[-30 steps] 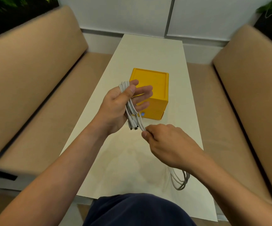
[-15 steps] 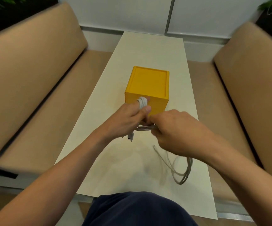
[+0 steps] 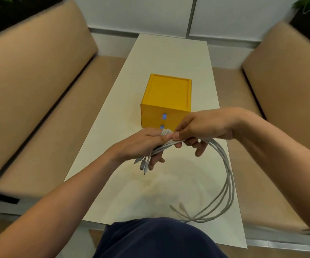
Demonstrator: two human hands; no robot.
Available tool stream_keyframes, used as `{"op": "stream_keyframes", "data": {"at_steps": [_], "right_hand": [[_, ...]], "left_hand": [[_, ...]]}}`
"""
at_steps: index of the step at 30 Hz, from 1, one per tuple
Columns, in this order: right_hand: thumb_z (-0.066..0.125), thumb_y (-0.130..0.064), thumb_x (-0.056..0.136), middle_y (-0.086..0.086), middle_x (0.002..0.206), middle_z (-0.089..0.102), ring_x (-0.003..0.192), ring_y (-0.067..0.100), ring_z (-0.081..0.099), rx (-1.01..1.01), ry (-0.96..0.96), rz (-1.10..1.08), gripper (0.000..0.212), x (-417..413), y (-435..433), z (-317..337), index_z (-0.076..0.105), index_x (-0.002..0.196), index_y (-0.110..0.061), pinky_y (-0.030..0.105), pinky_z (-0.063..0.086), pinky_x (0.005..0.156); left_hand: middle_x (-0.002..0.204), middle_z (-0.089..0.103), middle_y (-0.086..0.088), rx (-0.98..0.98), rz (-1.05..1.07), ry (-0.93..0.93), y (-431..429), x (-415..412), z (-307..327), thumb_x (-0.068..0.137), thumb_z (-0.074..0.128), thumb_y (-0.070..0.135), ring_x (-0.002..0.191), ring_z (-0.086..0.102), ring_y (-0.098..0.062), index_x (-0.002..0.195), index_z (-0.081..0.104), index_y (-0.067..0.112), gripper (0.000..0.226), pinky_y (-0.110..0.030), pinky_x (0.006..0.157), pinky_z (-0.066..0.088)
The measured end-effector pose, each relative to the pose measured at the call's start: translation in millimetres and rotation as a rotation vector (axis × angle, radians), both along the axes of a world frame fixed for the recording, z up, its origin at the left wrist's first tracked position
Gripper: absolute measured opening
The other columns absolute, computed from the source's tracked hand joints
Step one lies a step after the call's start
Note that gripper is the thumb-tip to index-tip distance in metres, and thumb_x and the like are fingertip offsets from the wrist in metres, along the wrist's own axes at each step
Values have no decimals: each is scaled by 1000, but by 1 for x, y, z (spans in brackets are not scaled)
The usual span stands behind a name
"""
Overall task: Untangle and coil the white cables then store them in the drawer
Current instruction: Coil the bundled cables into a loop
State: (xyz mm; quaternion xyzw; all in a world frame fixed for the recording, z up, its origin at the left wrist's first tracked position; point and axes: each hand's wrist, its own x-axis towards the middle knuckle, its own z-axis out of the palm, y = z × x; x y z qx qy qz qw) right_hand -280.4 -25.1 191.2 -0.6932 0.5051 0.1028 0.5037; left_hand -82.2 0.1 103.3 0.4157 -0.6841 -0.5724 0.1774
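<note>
Above the middle of the table (image 3: 169, 56), just before the yellow drawer unit (image 3: 167, 94), the left hand (image 3: 143, 144) grips the white cables (image 3: 228, 174) and the right hand (image 3: 202, 127) pinches them alongside; the slack loop trailing toward the near right edge may re-tangle if drawn in hastily.

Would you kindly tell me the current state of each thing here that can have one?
Cables: bundled between both hands, plug ends hanging down, the rest trailing in a loose loop, not yet coiled.
Left hand: grips the cables.
Right hand: pinches the cables.
Top drawer: closed.
Bottom drawer: closed.
</note>
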Motion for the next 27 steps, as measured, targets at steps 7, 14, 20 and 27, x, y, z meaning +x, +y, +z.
{"op": "stream_keyframes", "data": {"at_steps": [7, 14, 20, 27], "right_hand": [[67, -47, 95, -11, 90, 63, 81, 8, 56, -534, 215, 371, 18, 5, 8, 6, 68, 103, -31, 31, 45, 68], [61, -56, 90, -8, 88, 73, 78, 10, 64, -464, -37, 409, 35, -18, -21, 13, 78, 105, -30, 26, 51, 69], [64, -38, 95, -1, 87, 75, 81, 15, 69, -576, -381, 122, 25, -26, -19, -24, 77, 101, -18, 32, 55, 77], [35, -39, 110, -9, 128, 67, 122, 15, 63, -628, -695, -291, 40, 4, 26, -69, 54, 143, -26, 40, 51, 103]], "left_hand": [[49, 49, -16, 75, -140, -44, -9, 8, -3, 110, 32, 46, 39, 48, -25, 72, 57, -8, 71, -59, 86, 60], [44, 44, 0, 129, -254, 144, -4, 3, 3, 108, 31, 50, 39, 40, -24, 123, 72, 27, 49, -58, 78, 60], [42, 37, 5, 169, -222, 378, -3, 8, 4, 101, 50, 34, 29, 32, -7, 138, 60, 7, 47, -35, 60, 59], [37, 31, 5, 295, -283, 657, -8, 17, 7, 102, 54, 36, 29, 38, -2, 127, 71, 11, 39, -30, 57, 59]]}}
